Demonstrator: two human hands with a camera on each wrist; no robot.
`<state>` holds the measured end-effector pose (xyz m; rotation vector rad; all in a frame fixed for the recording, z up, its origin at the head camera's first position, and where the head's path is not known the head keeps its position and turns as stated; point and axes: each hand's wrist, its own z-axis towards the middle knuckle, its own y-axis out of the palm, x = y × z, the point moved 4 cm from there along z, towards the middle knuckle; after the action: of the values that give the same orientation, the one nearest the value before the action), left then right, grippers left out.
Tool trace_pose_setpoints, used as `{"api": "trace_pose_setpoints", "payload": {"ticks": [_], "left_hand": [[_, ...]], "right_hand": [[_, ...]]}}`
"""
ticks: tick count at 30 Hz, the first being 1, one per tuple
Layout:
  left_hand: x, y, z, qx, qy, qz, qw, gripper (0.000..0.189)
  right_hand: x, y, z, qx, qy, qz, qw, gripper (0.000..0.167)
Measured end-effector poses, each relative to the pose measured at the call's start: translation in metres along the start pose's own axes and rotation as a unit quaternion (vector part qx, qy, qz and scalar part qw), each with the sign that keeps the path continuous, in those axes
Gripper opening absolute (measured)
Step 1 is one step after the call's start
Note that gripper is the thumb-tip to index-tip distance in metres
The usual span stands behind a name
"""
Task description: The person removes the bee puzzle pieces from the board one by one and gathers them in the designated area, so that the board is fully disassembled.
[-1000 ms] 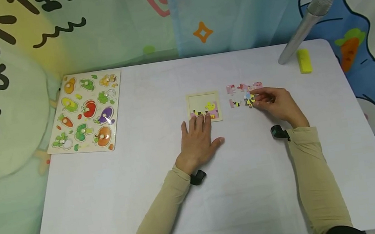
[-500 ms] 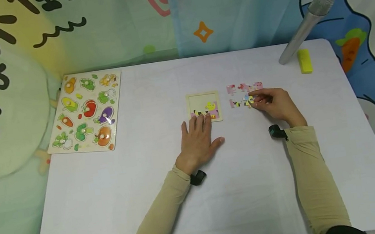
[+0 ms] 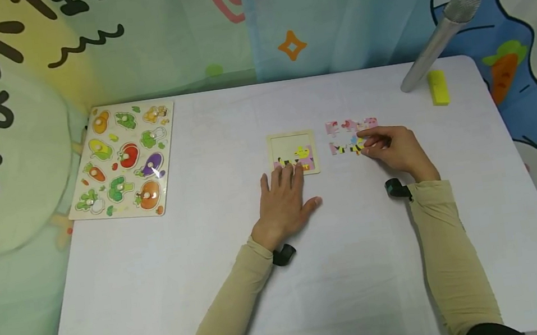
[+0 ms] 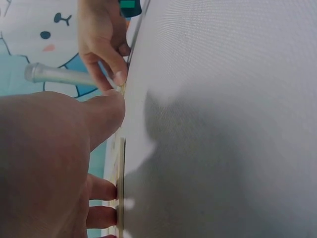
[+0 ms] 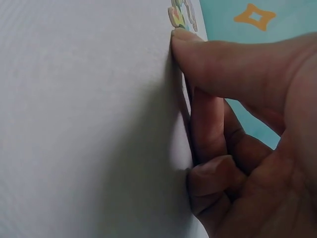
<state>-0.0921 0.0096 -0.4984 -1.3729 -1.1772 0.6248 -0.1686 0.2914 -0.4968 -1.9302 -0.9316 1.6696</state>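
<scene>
"What is nearest?"

"Two tan sleeves, reaching over a white desk, with a small black device at each wrist."

"And the hands?"

"The left hand lies palm down, fingers straight and slightly spread, holding nothing. Its fingertips rest on the near side of a small wooden tray."

"Anything inside that?"

"Picture pieces sit along its near part, partly covered by the fingers."

"What about the other hand?"

"The right hand pinches a puzzle piece between thumb and forefinger, the remaining fingers curled in. That piece is to the right of the tray, apart from it and just beside a striped piece. A row of pink pieces lies just beyond."

"Farther off?"

"A vegetable board lies at the far left of the desk. At the far right a grey microphone leans near a yellow block, and a printed curtain hangs behind everything."
</scene>
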Motion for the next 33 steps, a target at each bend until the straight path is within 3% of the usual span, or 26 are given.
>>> {"api": "trace_pose_setpoints", "payload": {"ticks": [23,28,33], "left_hand": [[0.001,-0.002,0.0,-0.002,-0.003,-0.013,0.9999,0.085],[0.002,-0.003,-0.001,-0.003,-0.002,-0.008,1.0,0.086],[0.001,-0.003,-0.001,-0.002,-0.003,-0.003,1.0,0.086]], "right_hand": [[0.003,-0.002,0.0,0.001,0.003,-0.003,1.0,0.033],[0.003,-0.005,-0.001,0.009,0.012,0.024,0.9996,0.036],[-0.009,0.001,0.005,0.016,-0.018,0.053,0.9983,0.034]]}}
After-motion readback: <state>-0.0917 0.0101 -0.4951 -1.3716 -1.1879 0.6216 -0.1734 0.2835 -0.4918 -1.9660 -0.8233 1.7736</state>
